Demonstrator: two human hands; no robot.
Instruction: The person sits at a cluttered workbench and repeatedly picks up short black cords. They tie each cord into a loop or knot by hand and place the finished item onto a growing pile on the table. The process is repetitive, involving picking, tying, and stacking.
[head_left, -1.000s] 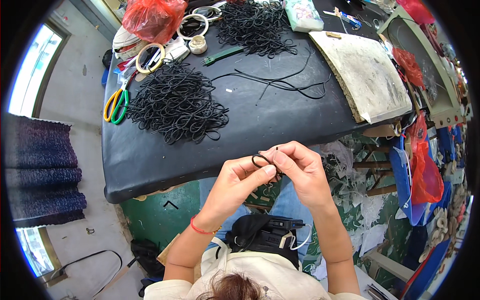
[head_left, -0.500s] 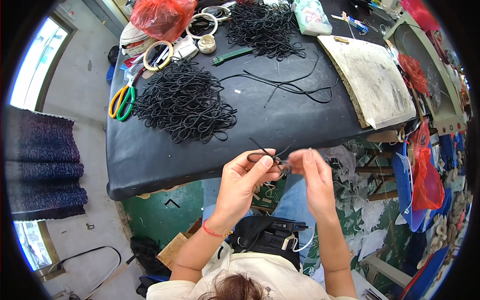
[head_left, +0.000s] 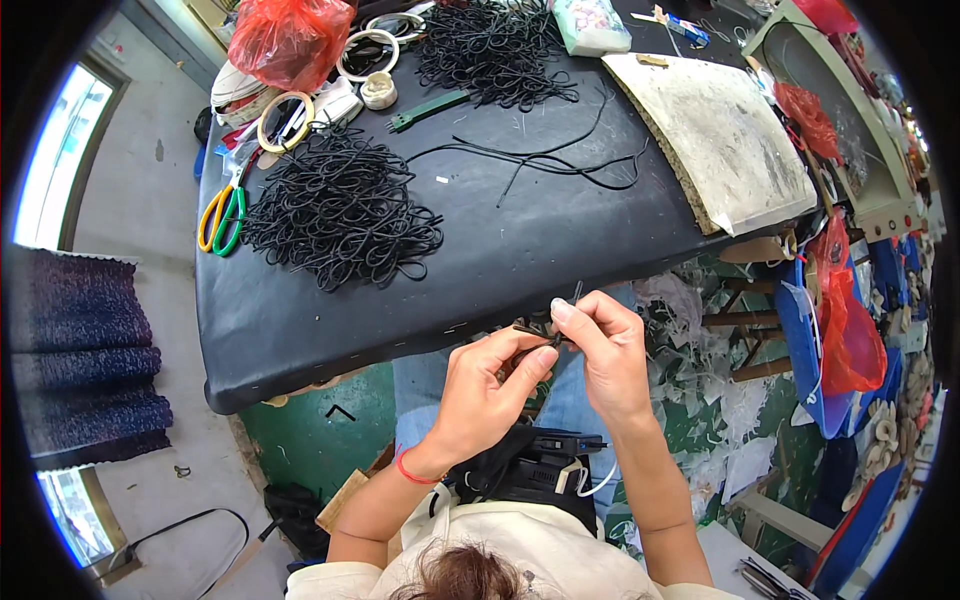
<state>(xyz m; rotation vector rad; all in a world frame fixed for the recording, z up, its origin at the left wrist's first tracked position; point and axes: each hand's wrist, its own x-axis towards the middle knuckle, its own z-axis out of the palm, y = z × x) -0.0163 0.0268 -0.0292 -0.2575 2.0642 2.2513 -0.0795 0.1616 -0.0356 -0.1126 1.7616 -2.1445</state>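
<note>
Between my hands, at the near edge of the black table (head_left: pixel 330 345), is a thin black cord (head_left: pixel 577 292). My left hand (head_left: pixel 492 383) is closed, pinching the cord between thumb and fingers. My right hand (head_left: pixel 606 345) also pinches the cord, and a short end sticks up past its fingertips. Fingers hide most of the cord between the two hands. Ahead on the table, a few loose black cords (head_left: pixel 540 158) lie stretched out. To their left is a tangled pile of black cord loops (head_left: pixel 345 205).
Scissors with yellow and green handles (head_left: pixel 222 219) lie left of the pile. Behind are a green tool (head_left: pixel 428 110), tape rolls (head_left: pixel 286 121), a red plastic bag (head_left: pixel 290 45) and another cord pile (head_left: pixel 490 50). A stained white board (head_left: pixel 715 140) covers the right side.
My right hand has closed its fingers on the cord, near my left hand. The loop seen above my left fingers is no longer visible. The view has shifted slightly.
</note>
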